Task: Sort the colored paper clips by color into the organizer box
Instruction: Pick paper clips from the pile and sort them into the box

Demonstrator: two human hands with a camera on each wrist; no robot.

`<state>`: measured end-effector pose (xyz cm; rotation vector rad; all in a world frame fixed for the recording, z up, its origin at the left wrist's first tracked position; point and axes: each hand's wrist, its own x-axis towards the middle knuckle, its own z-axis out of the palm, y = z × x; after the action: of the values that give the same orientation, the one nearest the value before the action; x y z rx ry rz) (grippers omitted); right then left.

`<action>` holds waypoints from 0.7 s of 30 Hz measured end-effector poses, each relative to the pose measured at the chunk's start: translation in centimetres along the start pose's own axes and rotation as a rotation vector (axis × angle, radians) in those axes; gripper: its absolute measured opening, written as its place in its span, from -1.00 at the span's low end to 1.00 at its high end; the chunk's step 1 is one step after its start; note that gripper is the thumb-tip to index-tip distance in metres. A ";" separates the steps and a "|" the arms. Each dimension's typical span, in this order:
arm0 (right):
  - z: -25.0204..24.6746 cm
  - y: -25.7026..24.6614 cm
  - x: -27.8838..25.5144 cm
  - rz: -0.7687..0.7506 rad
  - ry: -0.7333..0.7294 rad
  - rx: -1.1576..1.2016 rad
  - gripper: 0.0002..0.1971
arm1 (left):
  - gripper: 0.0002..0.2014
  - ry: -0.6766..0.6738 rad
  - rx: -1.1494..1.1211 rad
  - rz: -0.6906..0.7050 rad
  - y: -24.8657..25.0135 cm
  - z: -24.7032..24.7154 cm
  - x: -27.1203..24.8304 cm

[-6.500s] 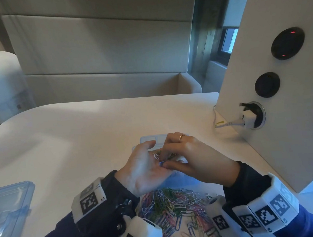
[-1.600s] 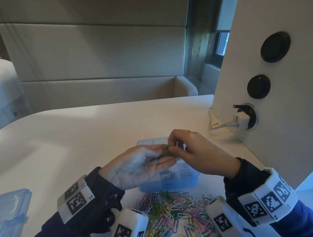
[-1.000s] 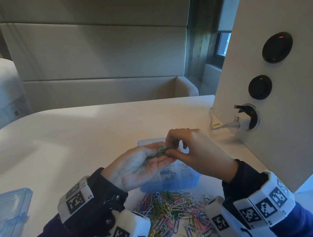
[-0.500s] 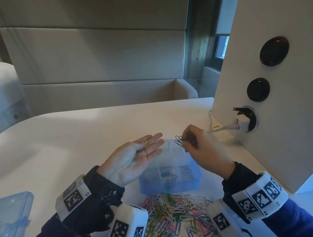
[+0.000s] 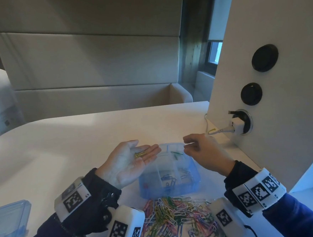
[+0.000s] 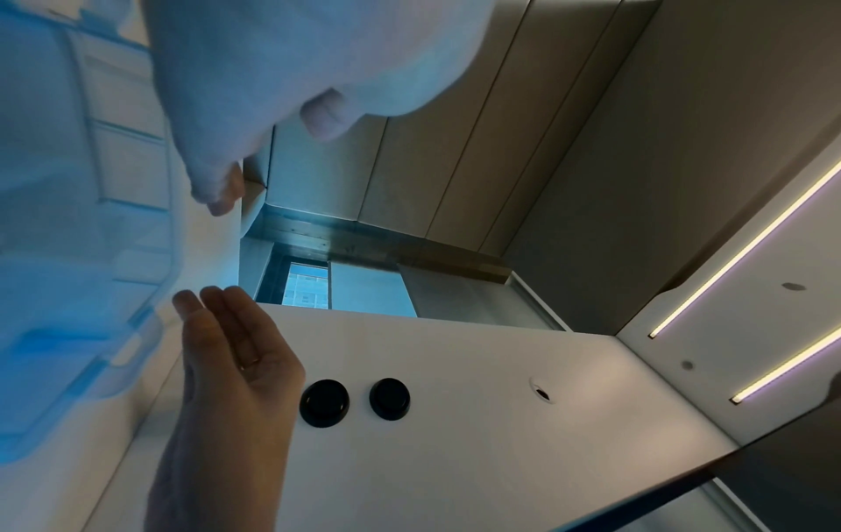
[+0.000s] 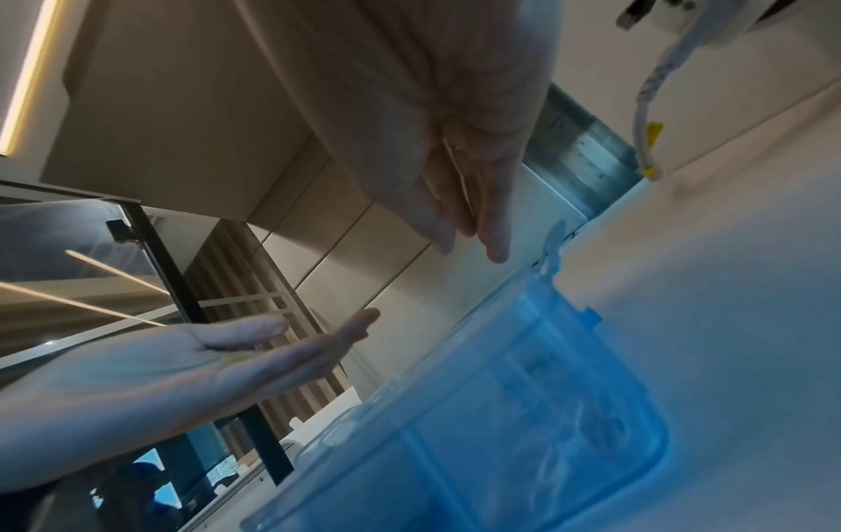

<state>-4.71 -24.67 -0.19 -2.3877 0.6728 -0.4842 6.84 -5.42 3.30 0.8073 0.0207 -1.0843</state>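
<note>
Fingers (image 5: 150, 152) of the left hand (image 5: 129, 162) lie flat, palm up, cradling yellow clips (image 5: 140, 154). Right hand (image 5: 200, 150) hangs relaxed and empty over the box (image 5: 195, 175), green clips (image 5: 176, 153) in a far compartment. Mixed clips (image 5: 175, 217) lie heaped on the near counter (image 5: 70, 143).

- Loose clip pile (image 5: 179, 222): cut off by the head view's 6 o'clock edge, partly behind the wrist cameras.
- Clear lid (image 5: 9, 226) at 8 o'clock: cropped.
- Organizer box (image 7: 523, 414): blurred in both wrist views, clip colors possibly unreadable.
</note>
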 end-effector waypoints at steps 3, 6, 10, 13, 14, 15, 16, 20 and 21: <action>-0.6 -0.6 -0.1 -0.012 -0.015 -0.033 -0.63 | -0.46 0.004 0.043 -0.036 0.4 -0.1 0.3; -1.5 -1.4 -0.3 -0.031 -0.082 -0.130 -0.69 | -0.42 0.009 0.088 -0.071 1.0 0.0 0.8; -3.1 -2.7 -0.6 -0.067 -0.153 -0.182 -0.75 | -0.38 0.005 0.205 -0.116 1.7 0.5 1.9; -4.3 -3.7 -0.6 -0.080 -0.208 -0.215 -0.75 | -0.37 0.011 0.287 -0.124 2.0 1.2 2.9; -4.6 -4.0 -0.6 -0.076 -0.228 -0.232 -0.75 | -0.36 0.015 0.321 -0.129 2.1 1.4 3.2; -4.9 -4.4 -0.6 -0.074 -0.244 -0.251 -0.75 | -0.33 0.011 0.356 -0.138 2.2 1.7 3.3; -5.2 -4.6 -0.6 -0.075 -0.256 -0.268 -0.76 | -0.26 0.012 0.384 -0.141 2.3 1.9 3.6; -6.0 -5.4 -1.0 -0.076 -0.312 -0.324 -0.76 | -0.10 -0.008 0.416 -0.181 2.5 2.2 4.0; -6.1 -5.6 -1.2 -0.077 -0.335 -0.336 -0.75 | -0.09 -0.010 0.426 -0.181 2.5 2.2 4.0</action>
<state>-6.70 -22.93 7.76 -2.7278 0.5437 0.0074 9.98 -9.32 4.75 1.2000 -0.1532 -1.2845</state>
